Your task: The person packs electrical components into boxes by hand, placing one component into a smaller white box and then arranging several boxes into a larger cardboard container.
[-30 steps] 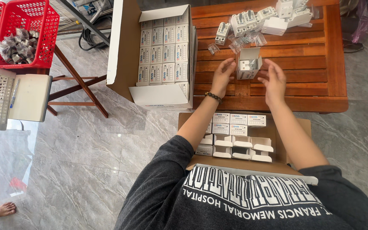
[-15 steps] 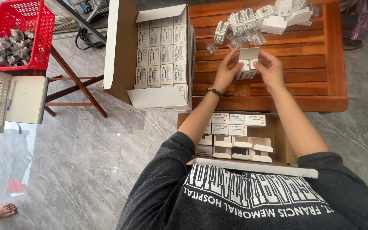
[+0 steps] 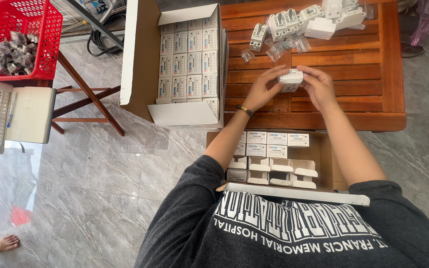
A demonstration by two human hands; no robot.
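**White box held between both hands over the wooden table**

White and small, the box (image 3: 291, 79) sits pinched between the fingertips of both hands, raised just above the slatted wooden table (image 3: 353, 94). The left hand (image 3: 264, 89) closes on its left side, fingers curled round the top edge and thumb underneath. The right hand (image 3: 318, 87) mirrors it, fingers bent over the top right corner and clamped on the box. Both palms face inward toward each other, knuckles up.

From there the wrists run back toward the body. The left wrist carries a dark beaded bracelet (image 3: 245, 110), and that forearm angles down and to the left, crossing the table's front edge. The right forearm comes down steeply on the other side. Both are bare up to the sleeves of a dark grey shirt (image 3: 294, 233).

Between the forearms, below the table edge, an open cardboard carton (image 3: 331, 166) sits on the person's lap, holding rows of small white boxes, the nearer ones with flaps open. On the table's far side lies a heap of white plastic parts (image 3: 319, 20) and a few small clear bags (image 3: 286, 47). Left of the table stands a larger carton (image 3: 189, 59), packed with closed white boxes in rows. Farther left, a red basket (image 3: 21, 34) rests on a wooden stand over the grey marble floor (image 3: 100, 188).
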